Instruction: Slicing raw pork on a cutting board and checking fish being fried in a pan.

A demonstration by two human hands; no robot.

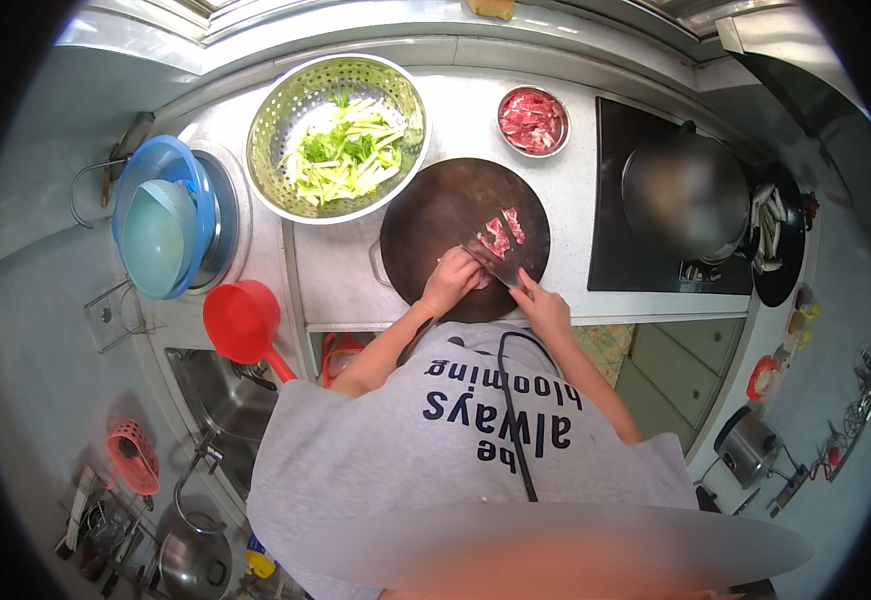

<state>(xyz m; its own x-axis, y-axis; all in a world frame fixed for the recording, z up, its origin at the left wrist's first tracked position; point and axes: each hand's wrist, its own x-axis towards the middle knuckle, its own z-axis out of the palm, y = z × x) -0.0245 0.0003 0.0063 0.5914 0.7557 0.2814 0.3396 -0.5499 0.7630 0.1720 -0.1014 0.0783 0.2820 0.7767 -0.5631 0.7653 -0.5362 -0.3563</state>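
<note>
A round dark cutting board (435, 202) with a metal side handle lies on the counter before me. My right hand (544, 304) grips a kitchen knife (505, 271), its blade slanting up and left over the board. At the blade's left side my left hand (453, 279) presses on a piece of raw meat, which fingers and knife partly hide. Beyond the blade lie a few cut slices of raw red meat (494, 238). Behind the board, a small metal bowl (567, 139) holds more red meat pieces (531, 120).
A perforated steel colander (267, 161) of cut green stalks (349, 161) overlaps the board's back left. Right are a black cooktop (608, 255) with a blurred pan and a dark pan of sliced food (769, 229). Left are blue basins (199, 255), a red ladle (242, 321) and a sink (225, 397).
</note>
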